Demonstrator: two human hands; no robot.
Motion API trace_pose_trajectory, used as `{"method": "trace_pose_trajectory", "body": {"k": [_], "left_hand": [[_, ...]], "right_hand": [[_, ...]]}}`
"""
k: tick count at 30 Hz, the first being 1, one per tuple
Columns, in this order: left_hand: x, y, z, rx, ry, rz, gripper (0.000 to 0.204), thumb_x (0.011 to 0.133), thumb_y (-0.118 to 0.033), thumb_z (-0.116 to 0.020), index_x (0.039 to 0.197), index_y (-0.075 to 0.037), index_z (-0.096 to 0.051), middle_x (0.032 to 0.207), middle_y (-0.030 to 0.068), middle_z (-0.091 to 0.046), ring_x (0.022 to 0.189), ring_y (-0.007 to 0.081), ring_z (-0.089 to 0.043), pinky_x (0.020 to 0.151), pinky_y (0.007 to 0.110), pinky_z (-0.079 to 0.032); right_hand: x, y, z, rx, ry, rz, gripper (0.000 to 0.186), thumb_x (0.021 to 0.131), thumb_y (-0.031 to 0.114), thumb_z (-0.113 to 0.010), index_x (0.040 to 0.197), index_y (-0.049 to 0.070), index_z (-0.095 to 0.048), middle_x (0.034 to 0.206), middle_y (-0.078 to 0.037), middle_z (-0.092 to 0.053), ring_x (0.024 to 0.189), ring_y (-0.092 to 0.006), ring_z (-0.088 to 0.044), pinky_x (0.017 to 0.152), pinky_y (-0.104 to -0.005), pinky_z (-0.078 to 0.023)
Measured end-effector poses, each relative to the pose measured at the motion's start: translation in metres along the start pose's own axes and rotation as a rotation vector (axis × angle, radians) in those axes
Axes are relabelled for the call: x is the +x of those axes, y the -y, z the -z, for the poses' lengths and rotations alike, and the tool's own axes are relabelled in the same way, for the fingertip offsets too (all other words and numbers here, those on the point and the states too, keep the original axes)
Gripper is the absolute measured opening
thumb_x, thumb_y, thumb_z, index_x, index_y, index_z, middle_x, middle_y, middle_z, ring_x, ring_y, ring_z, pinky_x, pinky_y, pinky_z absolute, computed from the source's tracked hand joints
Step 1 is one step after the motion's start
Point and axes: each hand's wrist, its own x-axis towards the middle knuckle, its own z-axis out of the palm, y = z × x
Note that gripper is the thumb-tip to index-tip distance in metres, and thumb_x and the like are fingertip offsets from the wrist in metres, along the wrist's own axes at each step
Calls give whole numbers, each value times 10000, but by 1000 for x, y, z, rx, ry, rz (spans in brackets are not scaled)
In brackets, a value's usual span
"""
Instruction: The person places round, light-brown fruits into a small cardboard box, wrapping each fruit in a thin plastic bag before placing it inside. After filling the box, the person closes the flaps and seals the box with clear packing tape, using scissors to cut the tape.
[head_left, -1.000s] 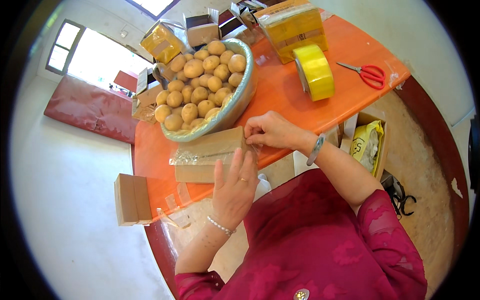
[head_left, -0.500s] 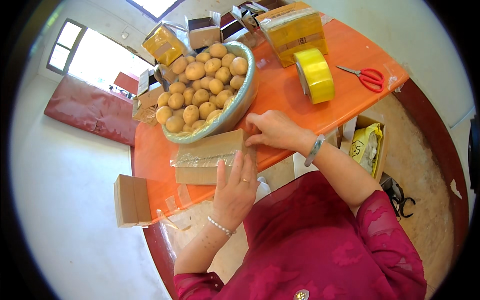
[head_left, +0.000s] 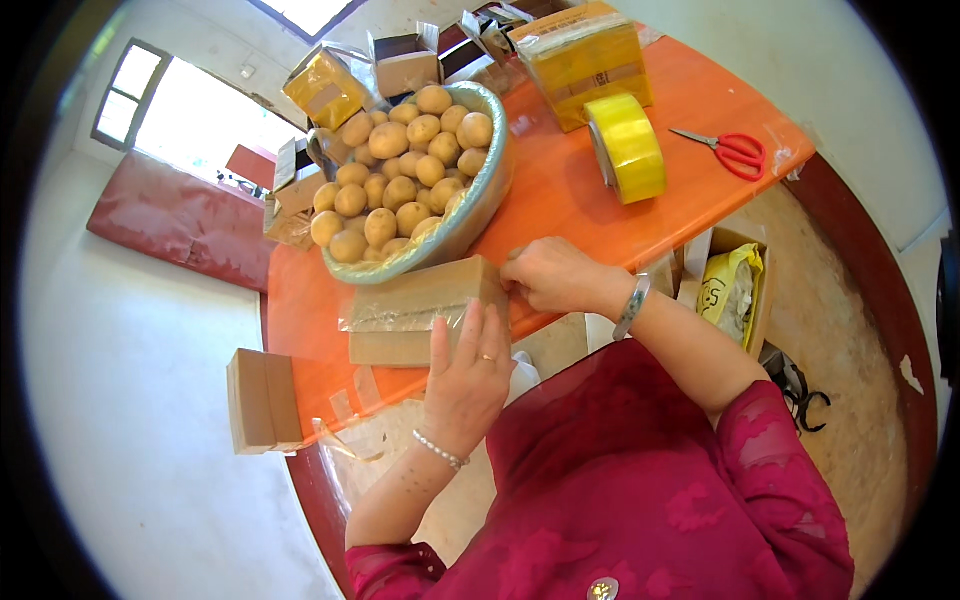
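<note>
A small brown cardboard box (head_left: 420,290) lies at the table's near edge, with a strip of clear tape (head_left: 390,318) along its top. My left hand (head_left: 466,385) rests on the box's near right part, fingers stretched out and flat. At the right end of the box is my right hand (head_left: 562,276), its fingers curled against the corner; whatever they pinch there is hidden. Just beyond the box stands a lined basin (head_left: 492,190) heaped with round brown fruit or potatoes (head_left: 395,190).
On the orange table (head_left: 590,225) are a large roll of yellow tape (head_left: 640,150), red-handled scissors (head_left: 738,155) and a taped carton (head_left: 585,70). Several open boxes (head_left: 408,68) crowd the back. Another brown box (head_left: 262,400) sits at the left edge. Below right, a carton holds a yellow bag (head_left: 725,290).
My right hand has moved slightly down and right, its fingers curling in at the box's right end. My left hand stays flat on the box.
</note>
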Motion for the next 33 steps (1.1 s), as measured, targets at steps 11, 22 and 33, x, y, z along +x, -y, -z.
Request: {"method": "trace_pose_trajectory", "body": {"k": [11, 22, 33], "left_hand": [[2, 3, 0, -12, -46, -9, 444, 761, -280, -689, 1155, -82, -636, 1285, 61, -549, 1265, 241, -457, 1061, 542, -287], [3, 12, 4, -267, -149, -4, 356, 722, -233, -727, 1043, -96, -657, 1287, 63, -546, 1208, 248, -510, 1051, 528, -303], [-18, 32, -4, -452, -284, 31, 541, 680, -178, -778, 1168, -64, -574, 1253, 96, -585, 1110, 252, -588, 1044, 518, -323]], "right_hand": [[-16, 14, -2, 319, -62, 31, 155, 702, 14, -605, 835, 38, -680, 800, -138, -646, 774, -337, -624, 649, -417, -482], [-31, 25, -7, 21, -138, 165, 262, 688, 66, -648, 948, 41, -660, 850, -93, -620, 818, -296, -616, 648, -379, -491], [-61, 59, -23, -62, -405, 169, 385, 678, 14, -604, 1057, -57, -594, 1052, -166, -597, 941, -331, -580, 825, -405, -482]]}}
